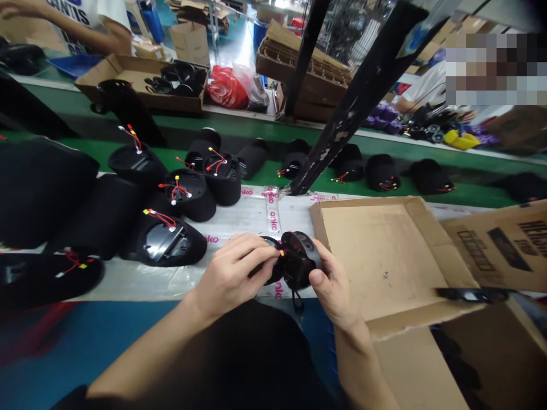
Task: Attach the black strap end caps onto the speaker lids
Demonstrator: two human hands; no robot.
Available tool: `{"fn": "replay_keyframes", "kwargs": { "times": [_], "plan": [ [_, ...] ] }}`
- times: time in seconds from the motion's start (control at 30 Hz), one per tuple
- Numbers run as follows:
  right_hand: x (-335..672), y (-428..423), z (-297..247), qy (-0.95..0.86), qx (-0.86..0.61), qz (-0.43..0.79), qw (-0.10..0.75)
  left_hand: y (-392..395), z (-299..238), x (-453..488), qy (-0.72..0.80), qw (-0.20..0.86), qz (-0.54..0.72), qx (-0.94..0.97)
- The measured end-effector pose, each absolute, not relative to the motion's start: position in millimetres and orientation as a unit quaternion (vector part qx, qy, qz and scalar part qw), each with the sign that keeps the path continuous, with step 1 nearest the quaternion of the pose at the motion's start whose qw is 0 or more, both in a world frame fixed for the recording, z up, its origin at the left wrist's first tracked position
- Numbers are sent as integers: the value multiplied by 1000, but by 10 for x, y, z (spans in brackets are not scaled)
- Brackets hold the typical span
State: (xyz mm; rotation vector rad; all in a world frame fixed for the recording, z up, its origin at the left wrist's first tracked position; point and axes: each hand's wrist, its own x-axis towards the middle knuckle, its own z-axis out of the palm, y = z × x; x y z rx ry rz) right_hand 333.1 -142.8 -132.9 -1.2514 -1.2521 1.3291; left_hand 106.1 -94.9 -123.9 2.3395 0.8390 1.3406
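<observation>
Both my hands hold a small black plastic part (294,259) just above the near edge of the bench. My left hand (235,270) pinches its left side, fingertips at a little red and yellow connector on the part. My right hand (331,287) grips the part's right side, thumb on the front. A black strap hangs down from the part. To the left, black fabric-covered housings (171,242) with red and white wire leads lie on clear plastic film (252,210) printed with pink lettering.
An open, flattened cardboard box (384,256) lies right of my hands. More black housings (382,171) sit along the green conveyor belt (273,171). A black slanted post (342,122) rises from the bench. Cardboard trays and another person's arm (72,25) are across the belt.
</observation>
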Motion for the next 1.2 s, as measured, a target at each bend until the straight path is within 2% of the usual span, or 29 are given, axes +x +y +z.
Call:
{"fn": "replay_keyframes", "kwargs": {
  "times": [0.23, 0.47, 0.6, 0.8, 0.97, 1.2],
  "plan": [
    [3290, -1442, -1186, -513, -501, 511, 474, -910, -1163, 1093, 294, 172, 438, 832],
    [3406, -1351, -1207, -532, -463, 536, 464, -776, -1149, 1106, 253, 287, 412, 827],
    [3386, -1335, -1180, -535, -475, 517, 469, -822, -1156, 1118, 311, 266, 435, 802],
    [3316, -1409, -1104, -540, -464, 522, 469, -903, -1194, 1010, 318, 252, 424, 810],
    [3328, -1490, -1006, -584, -466, 544, 383, -972, -1337, 1062, 373, 254, 451, 770],
    [3300, -1410, -842, -722, -505, 360, 306, -1062, -1411, 1077, 387, 346, 455, 724]
  ]
}}
